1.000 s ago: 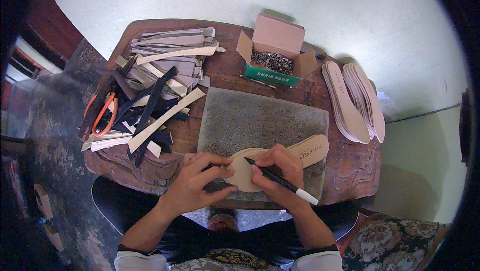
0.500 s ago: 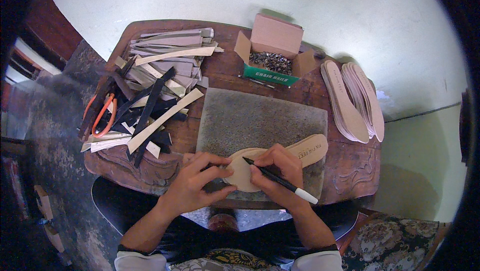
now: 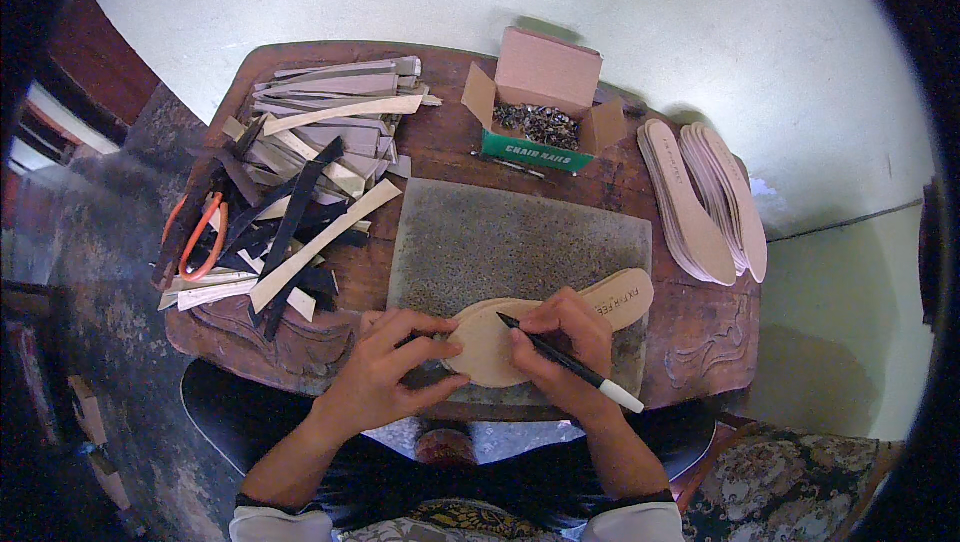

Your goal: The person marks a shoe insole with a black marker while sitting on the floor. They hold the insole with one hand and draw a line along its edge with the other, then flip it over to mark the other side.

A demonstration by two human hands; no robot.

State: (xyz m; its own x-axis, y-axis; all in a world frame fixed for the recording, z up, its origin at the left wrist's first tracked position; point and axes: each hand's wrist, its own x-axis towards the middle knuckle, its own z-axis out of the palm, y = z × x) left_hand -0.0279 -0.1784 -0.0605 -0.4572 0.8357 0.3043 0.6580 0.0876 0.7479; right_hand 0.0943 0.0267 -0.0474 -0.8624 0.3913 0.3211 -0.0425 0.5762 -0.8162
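Note:
A tan insole lies slantwise on a grey rough-faced slab, with at least one more insole under it. My left hand grips the insole's wide left end, its thumb and fingers curled at the edge. In my right hand is a black marker with a white end, slanted, its tip at the insole's upper face. Part of my right hand covers the insole's middle. Dark lettering shows on the narrow end to the right.
Grey strips and black and cream strips heap on the table's left, beside orange-handled scissors or pliers. Behind the slab stands an open green box of small nails. Stacked insoles lie at the right, near the wall.
The marker and my right hand have shifted slightly right along the insole. My left hand still rests on its wide end. The whole view has moved a little.

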